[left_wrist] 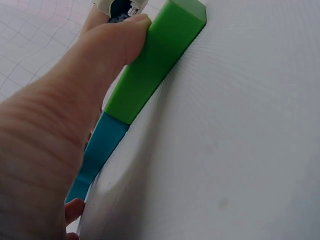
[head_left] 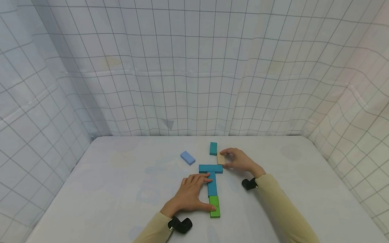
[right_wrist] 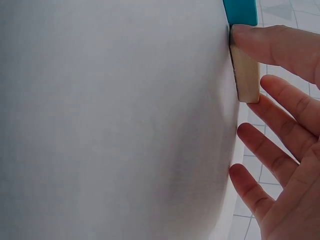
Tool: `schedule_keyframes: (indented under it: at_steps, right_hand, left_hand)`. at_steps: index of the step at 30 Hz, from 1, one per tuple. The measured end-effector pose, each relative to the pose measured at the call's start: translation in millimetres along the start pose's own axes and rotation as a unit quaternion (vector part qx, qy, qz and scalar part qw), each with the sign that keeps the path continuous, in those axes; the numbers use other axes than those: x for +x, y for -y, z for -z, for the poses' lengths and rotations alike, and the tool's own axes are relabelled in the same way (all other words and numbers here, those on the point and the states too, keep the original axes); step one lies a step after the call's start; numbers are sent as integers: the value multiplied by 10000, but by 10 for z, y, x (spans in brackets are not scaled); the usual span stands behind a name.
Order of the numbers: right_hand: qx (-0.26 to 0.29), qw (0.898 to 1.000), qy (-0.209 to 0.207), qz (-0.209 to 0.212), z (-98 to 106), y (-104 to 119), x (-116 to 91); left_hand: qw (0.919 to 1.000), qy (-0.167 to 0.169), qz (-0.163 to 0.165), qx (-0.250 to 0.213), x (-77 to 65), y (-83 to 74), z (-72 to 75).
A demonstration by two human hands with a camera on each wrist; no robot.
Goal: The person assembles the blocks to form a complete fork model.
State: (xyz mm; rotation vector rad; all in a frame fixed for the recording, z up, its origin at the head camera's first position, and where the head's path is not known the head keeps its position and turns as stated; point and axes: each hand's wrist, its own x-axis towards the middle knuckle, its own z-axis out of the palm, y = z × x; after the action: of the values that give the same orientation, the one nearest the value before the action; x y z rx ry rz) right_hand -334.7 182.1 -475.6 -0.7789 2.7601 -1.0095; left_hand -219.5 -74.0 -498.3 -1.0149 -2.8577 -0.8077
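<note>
Thumb and index finger of my right hand [head_left: 238,160] pinch a pale wooden block [head_left: 220,158] at its two ends. In the right wrist view this wooden block [right_wrist: 246,75] lies on the table, with the other fingers spread beside it. My left hand [head_left: 190,194] rests with its thumb on the green block [head_left: 214,213] and its fingertips on the upright blue block [head_left: 212,187]. A crosswise blue block [head_left: 210,168] tops that line. In the left wrist view the thumb lies against the green block [left_wrist: 155,55], which meets a blue block [left_wrist: 106,142].
A short teal block [head_left: 213,148] lies beyond the wooden one. To the left sits a slanted light blue block [head_left: 187,158] by itself. The white table [head_left: 119,190] is bounded by hanging grid-patterned cloth [head_left: 179,82] at the back and sides.
</note>
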Motion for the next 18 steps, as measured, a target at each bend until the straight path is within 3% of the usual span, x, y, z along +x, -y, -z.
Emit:
schedule_keyframes:
  at_steps: [18]
  right_hand:
    - [80,9999,67,72,15,31,-34]
  left_hand:
    - [10000,61,35,47,0,12,-11]
